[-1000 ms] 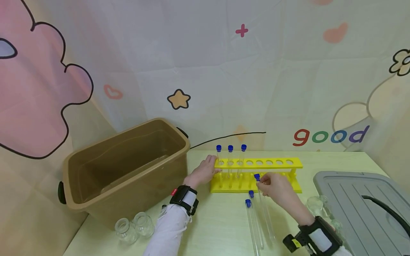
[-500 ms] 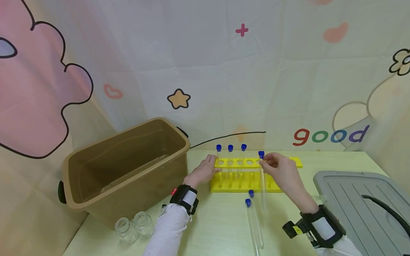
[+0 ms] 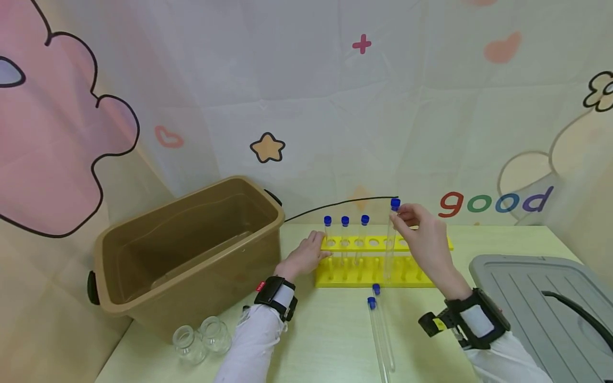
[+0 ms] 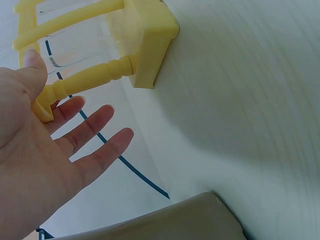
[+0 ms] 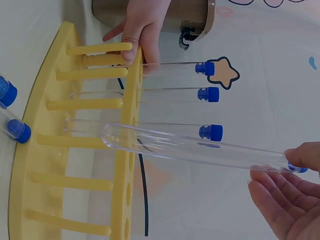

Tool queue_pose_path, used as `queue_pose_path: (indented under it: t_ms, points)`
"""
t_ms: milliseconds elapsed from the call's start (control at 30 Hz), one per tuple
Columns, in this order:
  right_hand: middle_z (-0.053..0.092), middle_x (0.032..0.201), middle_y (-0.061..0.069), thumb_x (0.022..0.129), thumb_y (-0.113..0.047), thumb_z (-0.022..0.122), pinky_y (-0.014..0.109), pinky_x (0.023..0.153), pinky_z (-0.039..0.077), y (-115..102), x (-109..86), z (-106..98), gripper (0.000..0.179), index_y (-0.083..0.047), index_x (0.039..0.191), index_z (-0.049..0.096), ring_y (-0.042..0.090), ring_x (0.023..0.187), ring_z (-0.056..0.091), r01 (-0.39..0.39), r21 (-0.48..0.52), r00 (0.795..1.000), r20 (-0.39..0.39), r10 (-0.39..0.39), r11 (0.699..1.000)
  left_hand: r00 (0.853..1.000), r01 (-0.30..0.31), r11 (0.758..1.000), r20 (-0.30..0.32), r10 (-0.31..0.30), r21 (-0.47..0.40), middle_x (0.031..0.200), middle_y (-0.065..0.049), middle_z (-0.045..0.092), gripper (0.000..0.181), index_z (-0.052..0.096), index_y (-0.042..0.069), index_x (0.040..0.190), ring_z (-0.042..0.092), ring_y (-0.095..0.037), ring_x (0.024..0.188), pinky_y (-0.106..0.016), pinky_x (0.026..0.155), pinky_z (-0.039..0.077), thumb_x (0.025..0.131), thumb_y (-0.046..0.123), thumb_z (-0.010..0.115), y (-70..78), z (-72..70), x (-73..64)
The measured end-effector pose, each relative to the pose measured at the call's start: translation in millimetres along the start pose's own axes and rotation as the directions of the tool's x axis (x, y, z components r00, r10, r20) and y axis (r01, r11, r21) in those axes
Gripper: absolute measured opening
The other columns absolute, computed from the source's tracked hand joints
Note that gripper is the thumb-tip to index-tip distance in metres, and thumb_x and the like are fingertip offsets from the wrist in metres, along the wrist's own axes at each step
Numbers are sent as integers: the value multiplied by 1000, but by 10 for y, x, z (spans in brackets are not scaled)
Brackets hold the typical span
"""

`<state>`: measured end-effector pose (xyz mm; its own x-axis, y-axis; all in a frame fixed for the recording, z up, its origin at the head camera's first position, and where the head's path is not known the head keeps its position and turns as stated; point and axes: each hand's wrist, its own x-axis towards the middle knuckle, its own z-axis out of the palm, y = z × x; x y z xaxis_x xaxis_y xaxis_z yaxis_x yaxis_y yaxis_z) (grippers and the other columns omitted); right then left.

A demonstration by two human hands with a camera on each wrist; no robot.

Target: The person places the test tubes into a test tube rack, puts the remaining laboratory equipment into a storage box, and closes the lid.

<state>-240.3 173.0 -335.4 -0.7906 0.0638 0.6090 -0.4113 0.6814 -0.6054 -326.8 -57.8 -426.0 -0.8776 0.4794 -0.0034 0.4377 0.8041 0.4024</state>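
A yellow test tube rack [image 3: 383, 281] stands on the table, three blue-capped test tubes [image 3: 345, 226] upright in its left holes. My left hand [image 3: 305, 256] pinches the rack's left end between thumb and forefinger; in the left wrist view its other fingers [image 4: 95, 160] stretch out free. My right hand [image 3: 426, 236] pinches another test tube [image 3: 390, 239] just below its blue cap. That tube hangs nearly upright in front of the rack in the head view. From the right wrist, its rounded bottom [image 5: 112, 137] overlaps the upper bar. Two more capped tubes [image 3: 380, 335] lie on the table before the rack.
A large brown bin [image 3: 215, 276] takes up the left side, with two small glass jars [image 3: 201, 340] in front of it. On the right lies a grey lid [image 3: 531, 298] with a black handle. A printed cloth [image 3: 311, 117] hangs behind the table.
My right hand has lifted its test tube from the lying tubes up to the rack and turned it more upright. The left hand keeps its place on the rack's end.
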Motion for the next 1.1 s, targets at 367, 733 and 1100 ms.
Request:
queue_pose_path:
  t_ms: [367,733,1100]
  points:
    - [61,87,12,87,-13,62,14,66,43,13,145,57,22,3,102,58,24,80,59,55,23,994,-96,-52,998,1000,20,1000,1,-20,-11,127,-7,34,50,27,8,135,43,-20,98,-29,88,38,95,32,44,23,-10,-6]
    - [62,90,11,85,-6,62,29,73,48,101,191,174,20,2,103,56,22,82,59,81,45,984,-162,-73,996,1000,16,999,-1,-16,-35,123,-7,36,50,28,7,135,42,-20,98,-29,87,38,94,31,44,29,-27,-17]
    - [60,92,9,85,-11,63,35,75,48,414,174,390,22,-3,105,57,23,84,58,120,160,982,-163,-94,980,1000,7,999,-6,-7,-32,123,-7,35,49,28,7,134,42,-20,98,-29,88,38,94,32,44,17,-14,-17]
